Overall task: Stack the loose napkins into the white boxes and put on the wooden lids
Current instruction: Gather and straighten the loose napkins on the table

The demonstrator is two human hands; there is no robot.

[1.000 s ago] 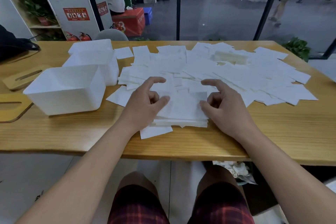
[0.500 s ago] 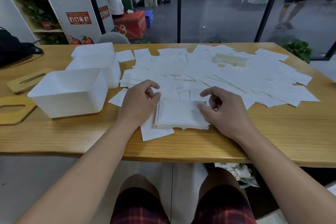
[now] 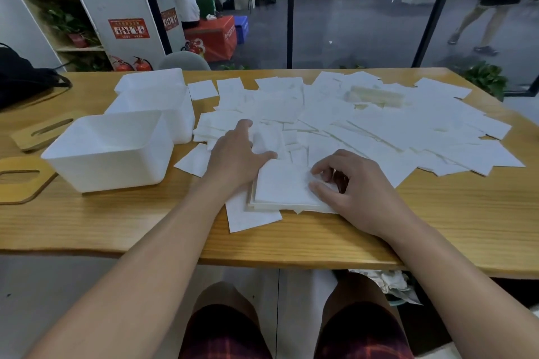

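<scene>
- Glass wall and shelving stand behind the wooden bench.
- Loose napkins cover the bench; white boxes and wooden lids sit left.
- Left hand lies flat, fingers straight; right hand pinches the near napkin stack.

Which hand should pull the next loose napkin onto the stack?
Left, probably. The left hand lies flat with fingers stretched over the loose napkins, while the right hand pinches the stack's corner.

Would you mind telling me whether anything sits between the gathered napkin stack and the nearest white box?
Only the left hand, resting on loose napkins between the napkin stack and the nearest white box; the box's open top looks unobstructed.
</scene>
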